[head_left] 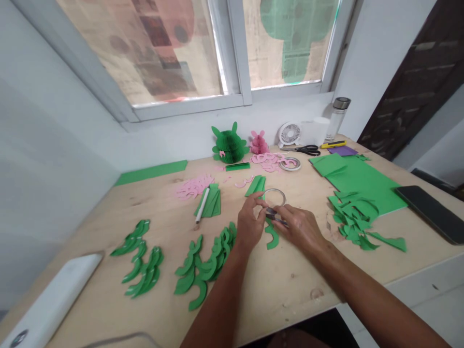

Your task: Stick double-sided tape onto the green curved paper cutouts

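Observation:
My left hand (251, 220) is closed in a pinch at the near edge of a thin roll of tape (285, 198); what lies between its fingertips is too small to make out. My right hand (299, 224) is closed on a slim dark tool (272, 216), its kind unclear, with the tip close to the left fingertips. Beneath the hands lies a curved green paper piece (272, 239), partly covered. Just beyond them is a stack of green paper strips (256, 186).
Curved green pieces (145, 270) lie at left. Green scraps (355, 217), green sheets (377, 186) and a phone (431, 212) are at right. Behind stand a green paper figure (230, 145), a pink one (258, 142), a fan (289, 134), scissors (308, 150) and a bottle (337, 118).

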`<state>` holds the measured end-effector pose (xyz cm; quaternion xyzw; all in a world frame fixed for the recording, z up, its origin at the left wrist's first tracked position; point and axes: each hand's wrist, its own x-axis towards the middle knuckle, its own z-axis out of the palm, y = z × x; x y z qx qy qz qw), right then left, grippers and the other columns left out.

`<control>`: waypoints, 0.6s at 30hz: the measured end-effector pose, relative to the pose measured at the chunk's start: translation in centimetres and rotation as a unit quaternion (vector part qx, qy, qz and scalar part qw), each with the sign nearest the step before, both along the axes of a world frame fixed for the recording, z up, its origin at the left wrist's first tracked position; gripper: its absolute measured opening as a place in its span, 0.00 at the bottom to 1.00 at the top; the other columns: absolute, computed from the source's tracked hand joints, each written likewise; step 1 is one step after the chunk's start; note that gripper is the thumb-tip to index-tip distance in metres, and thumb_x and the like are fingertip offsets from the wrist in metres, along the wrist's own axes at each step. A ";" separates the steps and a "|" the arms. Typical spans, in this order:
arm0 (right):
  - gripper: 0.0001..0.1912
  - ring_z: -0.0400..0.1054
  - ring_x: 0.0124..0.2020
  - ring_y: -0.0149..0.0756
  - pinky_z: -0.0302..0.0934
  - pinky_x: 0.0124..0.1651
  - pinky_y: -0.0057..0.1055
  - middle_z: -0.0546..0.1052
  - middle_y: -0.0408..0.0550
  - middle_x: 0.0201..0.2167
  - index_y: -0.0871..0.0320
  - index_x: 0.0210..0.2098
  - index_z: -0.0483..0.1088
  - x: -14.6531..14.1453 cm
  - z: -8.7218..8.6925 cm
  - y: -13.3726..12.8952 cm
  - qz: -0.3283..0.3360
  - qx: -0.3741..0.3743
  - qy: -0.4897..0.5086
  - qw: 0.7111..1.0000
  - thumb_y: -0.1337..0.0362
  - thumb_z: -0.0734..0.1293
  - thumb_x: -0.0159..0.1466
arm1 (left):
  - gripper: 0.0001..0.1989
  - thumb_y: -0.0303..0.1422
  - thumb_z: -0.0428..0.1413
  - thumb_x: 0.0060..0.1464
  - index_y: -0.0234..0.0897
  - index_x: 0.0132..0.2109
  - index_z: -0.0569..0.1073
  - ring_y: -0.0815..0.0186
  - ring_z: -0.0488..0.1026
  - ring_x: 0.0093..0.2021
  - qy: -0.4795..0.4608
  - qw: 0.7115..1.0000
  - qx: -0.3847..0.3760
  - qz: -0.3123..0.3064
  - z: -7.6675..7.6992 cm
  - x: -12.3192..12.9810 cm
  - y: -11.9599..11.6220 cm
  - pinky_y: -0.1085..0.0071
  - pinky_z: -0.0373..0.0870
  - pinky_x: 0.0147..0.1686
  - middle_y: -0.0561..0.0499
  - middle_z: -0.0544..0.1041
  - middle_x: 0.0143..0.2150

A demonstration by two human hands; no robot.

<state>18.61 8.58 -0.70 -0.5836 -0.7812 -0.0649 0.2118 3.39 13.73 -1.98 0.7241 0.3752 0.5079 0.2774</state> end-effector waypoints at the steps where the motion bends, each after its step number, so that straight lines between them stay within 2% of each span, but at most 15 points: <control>1: 0.10 0.69 0.30 0.33 0.48 0.27 0.27 0.76 0.45 0.32 0.56 0.41 0.69 0.0 0.0 0.0 0.000 0.000 0.000 1.000 0.61 0.62 0.62 | 0.20 0.22 0.51 0.50 0.40 0.50 0.65 0.63 0.73 0.42 0.006 1.000 0.006 0.002 0.0 0.0 0.0 0.63 0.66 0.46 0.50 0.75 0.37; 6: 0.10 0.69 0.30 0.33 0.48 0.27 0.27 0.76 0.45 0.32 0.55 0.42 0.69 0.0 0.0 0.0 0.001 0.003 0.000 1.000 0.61 0.61 0.62 | 0.21 0.21 0.51 0.49 0.40 0.51 0.64 0.63 0.72 0.41 0.025 0.999 0.032 0.010 0.1 0.0 -0.1 0.62 0.67 0.47 0.50 0.74 0.36; 18: 0.10 0.69 0.29 0.32 0.48 0.27 0.27 0.77 0.46 0.32 0.56 0.42 0.69 -0.1 0.1 0.0 -0.003 -0.006 0.001 1.000 0.61 0.62 0.62 | 0.19 0.21 0.50 0.49 0.39 0.48 0.63 0.63 0.71 0.42 0.026 0.999 0.038 0.009 0.2 0.0 -0.2 0.61 0.66 0.47 0.50 0.71 0.36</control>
